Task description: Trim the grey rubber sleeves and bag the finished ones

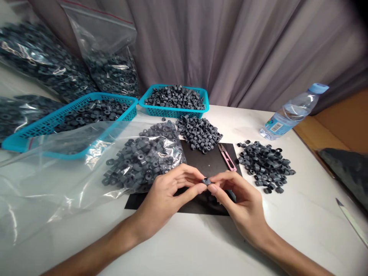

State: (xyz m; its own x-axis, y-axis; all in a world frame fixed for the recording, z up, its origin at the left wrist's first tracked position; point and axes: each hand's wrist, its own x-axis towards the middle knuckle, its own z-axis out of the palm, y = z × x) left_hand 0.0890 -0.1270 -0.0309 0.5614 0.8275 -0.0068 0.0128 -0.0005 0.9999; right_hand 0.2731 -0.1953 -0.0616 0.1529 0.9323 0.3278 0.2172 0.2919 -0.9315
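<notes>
Between the fingertips of both hands is a small dark grey ring-shaped plastic piece [206, 181]. My left hand [175, 188] pinches it from the left, and my right hand [238, 195] pinches it from the right. Both hands are above a black mat [207, 161]. Some dark pieces show partly under my right hand. Pink-handled thread snips [227, 157] lie on the mat beyond my right hand. A clear plastic bag [143, 165] of similar grey pieces lies just left of my left hand.
Two blue baskets [175, 112] of grey pieces stand at the back and left. One loose pile [199, 132] sits before the back basket, another pile [264, 165] to the right. A water bottle [293, 113] stands back right; a knife-like blade [352, 224] lies at the right edge.
</notes>
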